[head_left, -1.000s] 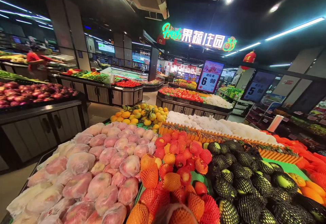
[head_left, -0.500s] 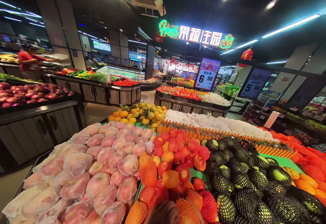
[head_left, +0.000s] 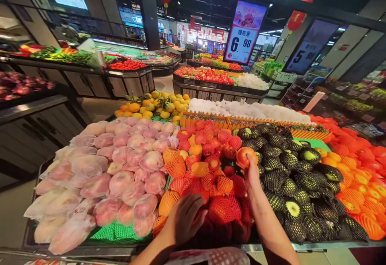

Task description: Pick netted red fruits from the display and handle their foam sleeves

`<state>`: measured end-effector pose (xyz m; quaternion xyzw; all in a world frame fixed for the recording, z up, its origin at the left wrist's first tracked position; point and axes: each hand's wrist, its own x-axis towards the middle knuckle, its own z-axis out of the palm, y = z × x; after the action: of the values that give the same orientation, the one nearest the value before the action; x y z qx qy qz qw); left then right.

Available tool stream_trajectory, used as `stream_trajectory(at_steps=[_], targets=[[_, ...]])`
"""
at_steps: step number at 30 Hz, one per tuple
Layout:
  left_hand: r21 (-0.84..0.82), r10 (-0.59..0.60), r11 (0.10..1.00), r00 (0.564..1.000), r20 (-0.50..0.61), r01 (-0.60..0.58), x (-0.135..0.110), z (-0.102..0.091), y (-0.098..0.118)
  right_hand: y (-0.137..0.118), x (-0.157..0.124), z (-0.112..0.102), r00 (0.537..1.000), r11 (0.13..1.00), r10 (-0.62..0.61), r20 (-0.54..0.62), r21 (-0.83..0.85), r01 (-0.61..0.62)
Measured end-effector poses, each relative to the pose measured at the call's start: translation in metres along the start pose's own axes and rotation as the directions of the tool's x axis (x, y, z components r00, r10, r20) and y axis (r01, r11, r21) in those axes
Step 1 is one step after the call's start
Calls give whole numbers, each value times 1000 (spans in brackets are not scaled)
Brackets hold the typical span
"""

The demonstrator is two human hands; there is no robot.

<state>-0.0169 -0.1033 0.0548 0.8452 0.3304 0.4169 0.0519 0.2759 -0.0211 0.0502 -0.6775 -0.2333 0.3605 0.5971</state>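
I stand at a fruit stand (head_left: 271, 247). My right hand (head_left: 251, 172) reaches forward and is closed round a red-orange fruit in foam netting (head_left: 245, 155), lifted a little above the pile of red and orange netted fruits (head_left: 208, 164). My left hand (head_left: 184, 218) lies low near the front edge, its fingers curled on a red netted fruit (head_left: 221, 210) at the front of that pile. Pink bagged apples (head_left: 126, 164) lie to the left of my hands. Dark-netted green fruits (head_left: 289, 176) lie to the right.
Yellow-orange citrus (head_left: 153, 105) and white-wrapped fruit (head_left: 247, 109) fill the back of the stand, orange netted fruit (head_left: 358, 164) the right end. Price signs (head_left: 243, 40) hang beyond. More produce counters (head_left: 126, 80) stand left across an aisle (head_left: 99, 108).
The view has tilted down and nearer the stand. Both my arms have come into view; my right hand has reached forward and taken up a netted fruit, and my left hand now rests on the pile.
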Motion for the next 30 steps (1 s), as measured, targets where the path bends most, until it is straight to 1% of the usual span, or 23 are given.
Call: stream_trajectory(at_steps=[2, 4, 6, 8, 9, 11, 13, 15, 16, 18, 20, 22, 24, 26, 28, 30], targets=[[-6, 12, 1000, 1000, 21, -12, -2, -5, -1, -12, 30, -6, 998, 996, -23, -57, -82, 19], [-10, 6, 1000, 999, 40, -6, -5, -9, -4, -20, 46, -11, 995, 980, -78, -64, -190, 65], [-3, -19, 1000, 998, 55, 19, -7, -10, -6, -23, 52, -14, 991, 944, -130, -25, -310, 116], [1, -38, 999, 997, 61, 38, -8, -11, -6, -18, 53, -11, 990, 901, -134, 41, -412, 139], [-2, -40, 999, 997, 63, 40, -8, -10, -6, -13, 53, -8, 991, 884, -111, 78, -448, 134], [-21, -31, 999, 997, 70, 33, -6, -10, -4, 0, 54, 2, 987, 868, -13, 160, -489, 91], [-34, -15, 999, 997, 78, 18, -4, -9, -3, 15, 55, 14, 962, 869, 122, 245, -494, 16], [-30, -9, 999, 996, 86, 12, -2, -10, -3, 27, 56, 25, 928, 876, 220, 299, -480, -53], [-26, -13, 1000, 996, 91, 15, -3, -11, -4, 32, 56, 29, 919, 879, 244, 311, -471, -74], [-21, -26, 999, 994, 106, 28, -5, -12, -6, 37, 58, 35, 915, 884, 247, 319, -461, -78], [-21, -40, 999, 993, 110, 43, -7, -13, -7, 38, 59, 35, 921, 878, 215, 326, -477, -37], [-21, -47, 999, 993, 106, 49, -8, -12, -5, 36, 60, 31, 933, 849, 163, 320, -528, 33], [-35, -38, 998, 994, 105, 42, -7, -10, -3, 31, 60, 25, 950, 789, 97, 297, -604, 109], [-35, -23, 999, 993, 115, 27, -3, -9, -7, 23, 57, 19, 959, 716, 18, 283, -673, 185], [40, -9, 999, 994, 106, 5, 0, -15, -22, 15, 47, 11, 948, 658, -67, 311, -701, 276], [203, -25, 979, 998, 52, 14, -2, -33, -48, 8, 29, 3, 917, 625, -140, 375, -685, 375]])
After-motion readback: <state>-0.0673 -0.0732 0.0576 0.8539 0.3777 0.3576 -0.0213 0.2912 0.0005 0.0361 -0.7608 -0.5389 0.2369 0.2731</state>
